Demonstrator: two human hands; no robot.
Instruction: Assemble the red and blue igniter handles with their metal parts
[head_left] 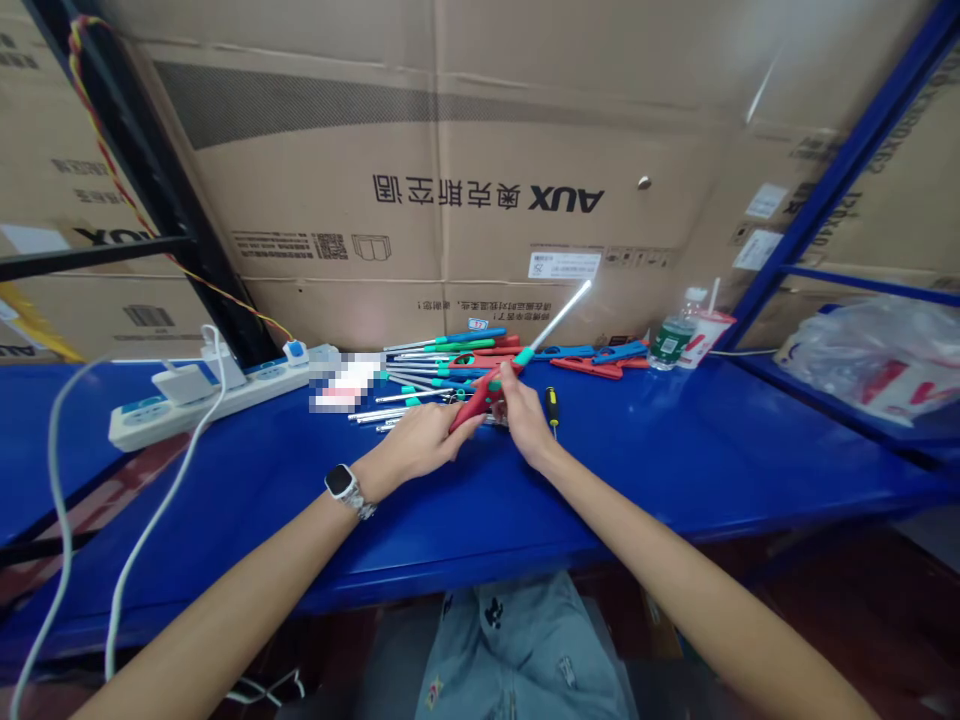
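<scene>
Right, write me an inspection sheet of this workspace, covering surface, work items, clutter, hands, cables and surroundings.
Surface: blue bench.
Work items: red-handled tool, silver rod angled up and rightward; pile of rods and handles beyond it.
Clutter: yellow-and-black screwdriver, bottle, cup with a straw, clear plastic bag far right.
Hands: left hand and right hand both grip the tool.
Cables: white cables near the power strip, left; one plugged in, hanging past the front edge.
Surroundings: printed cardboard behind; blue frame at right.

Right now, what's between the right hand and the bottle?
In the head view, a yellow-and-black screwdriver, then some red and blue pieces.
</scene>
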